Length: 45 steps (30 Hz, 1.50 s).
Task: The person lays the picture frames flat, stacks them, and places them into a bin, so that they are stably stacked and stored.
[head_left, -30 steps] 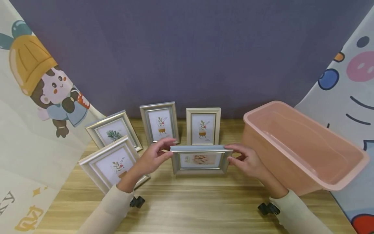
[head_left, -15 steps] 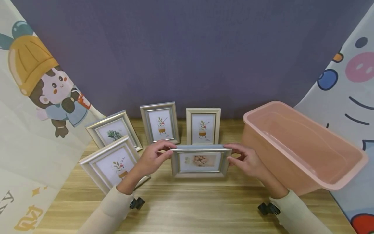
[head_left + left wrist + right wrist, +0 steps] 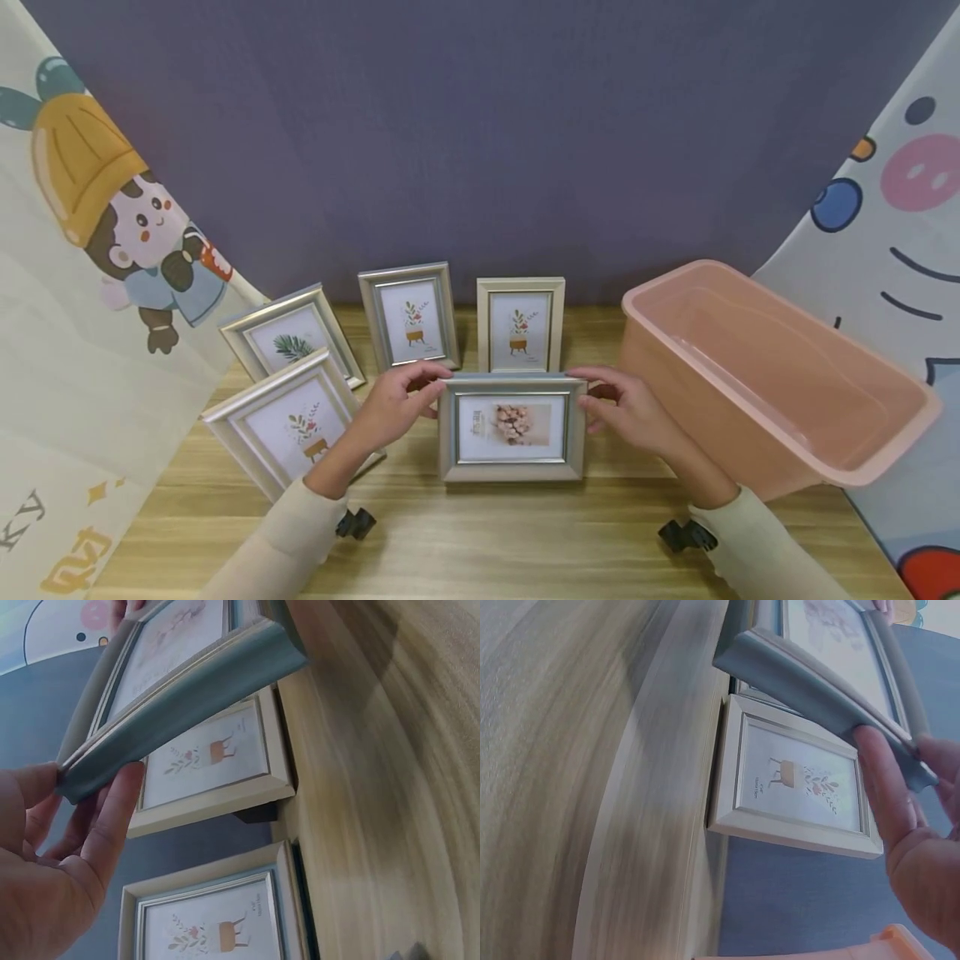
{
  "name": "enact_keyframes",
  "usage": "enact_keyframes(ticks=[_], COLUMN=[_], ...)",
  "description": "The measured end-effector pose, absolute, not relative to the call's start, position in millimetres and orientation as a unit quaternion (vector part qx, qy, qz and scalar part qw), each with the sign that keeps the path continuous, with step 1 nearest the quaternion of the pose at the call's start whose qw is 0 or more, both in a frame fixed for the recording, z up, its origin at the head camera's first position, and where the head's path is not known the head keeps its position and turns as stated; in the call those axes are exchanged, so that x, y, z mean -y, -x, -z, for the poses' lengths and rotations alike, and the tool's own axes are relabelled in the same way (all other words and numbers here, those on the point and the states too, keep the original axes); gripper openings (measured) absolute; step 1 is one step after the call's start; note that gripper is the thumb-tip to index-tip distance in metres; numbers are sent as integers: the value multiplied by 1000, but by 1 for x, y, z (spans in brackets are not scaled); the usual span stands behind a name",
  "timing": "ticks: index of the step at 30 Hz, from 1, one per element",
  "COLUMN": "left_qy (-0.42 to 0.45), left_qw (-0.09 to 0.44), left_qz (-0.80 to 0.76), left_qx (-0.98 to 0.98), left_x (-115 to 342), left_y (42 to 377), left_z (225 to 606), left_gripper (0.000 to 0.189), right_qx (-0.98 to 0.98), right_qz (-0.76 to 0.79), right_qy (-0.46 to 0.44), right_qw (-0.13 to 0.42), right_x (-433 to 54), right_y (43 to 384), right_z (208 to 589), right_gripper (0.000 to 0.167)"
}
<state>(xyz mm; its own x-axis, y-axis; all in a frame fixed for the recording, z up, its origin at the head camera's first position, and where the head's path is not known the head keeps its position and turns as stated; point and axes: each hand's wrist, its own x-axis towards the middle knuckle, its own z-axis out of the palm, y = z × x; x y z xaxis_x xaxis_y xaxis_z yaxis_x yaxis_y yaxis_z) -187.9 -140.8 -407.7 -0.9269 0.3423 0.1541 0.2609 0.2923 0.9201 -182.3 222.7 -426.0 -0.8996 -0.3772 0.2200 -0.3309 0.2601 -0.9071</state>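
A silver picture frame [image 3: 512, 472] with a pink flower print stands sideways on its long edge at mid-table, its face toward me. My left hand [image 3: 395, 406] pinches its upper left corner between thumb and fingers; in the left wrist view the thumb lies on the front and fingers reach behind. At the upper right corner my right hand [image 3: 628, 410] holds it the same way, and the right wrist view shows a finger [image 3: 881, 772] along its side. Just behind stands a cream picture frame [image 3: 558, 329] with a potted plant print, its lower part hidden.
Further left at the back stands a grey-silver picture frame [image 3: 369, 321]. Two more, a gold-edged frame [image 3: 336, 329] and a silver-white frame [image 3: 247, 446], stand angled at the left. A pink plastic bin [image 3: 693, 367] occupies the right side of the wooden table [image 3: 510, 542].
The held picture frame has tilted: its lower edge has swung toward me, so its front faces me more fully. Both hands keep their hold at the top corners. The other frames stay put.
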Motion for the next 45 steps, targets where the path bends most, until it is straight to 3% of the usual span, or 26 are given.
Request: enact_keyframes(ticks=[7, 19, 45], left_qy=[-136, -21, -2], left_qw=[78, 161, 170], left_qz=[-581, -610, -591], left_qx=[-799, -776, -789], left_x=[139, 134, 127], left_y=[192, 198, 206], left_z=[417, 442, 456], left_gripper=[19, 21, 19], right_qx=[-809, -832, -840], right_qz=[560, 542, 529], right_qy=[165, 77, 19], right_qw=[64, 89, 121], right_x=[-220, -213, -211], right_y=[184, 186, 194], right_z=[430, 442, 463], right_gripper=[40, 36, 30])
